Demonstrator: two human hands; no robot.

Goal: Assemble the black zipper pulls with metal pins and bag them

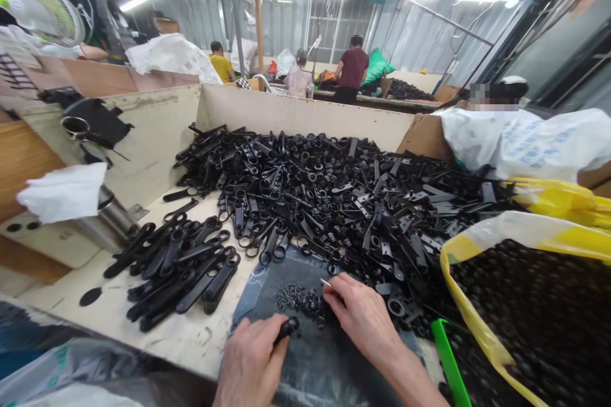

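Nearest, the left hand (251,359) is closed around a black zipper pull (287,329), its fingers wrapped so the pull's end sticks up, which looks like a firm grip that steadies the part. The right hand (363,318) hovers beside it, thumb and forefinger pinched together on a thin metal pin (326,282), whose tip points toward the left hand.

Both hands work over a dark cloth (305,356), the landmark here. On it lies a small heap of tiny black parts (300,302), just left of the pin, probably kept there so they stay gathered within easy reach.

Left of the cloth, long black pulls (181,273) lie together on the pale bin floor, set apart, it seems, from the loose mass. Beyond the cloth rises a big heap of mixed black pulls (329,191), filling the bin toward its far wall (305,111).

Right of the cloth, a green handle (449,362) leans by a yellow-edged sack (525,311) of dark round parts, placed close at hand.

Far beyond the cloth, past the bin, a person in a maroon shirt (352,70) stands at another bench.
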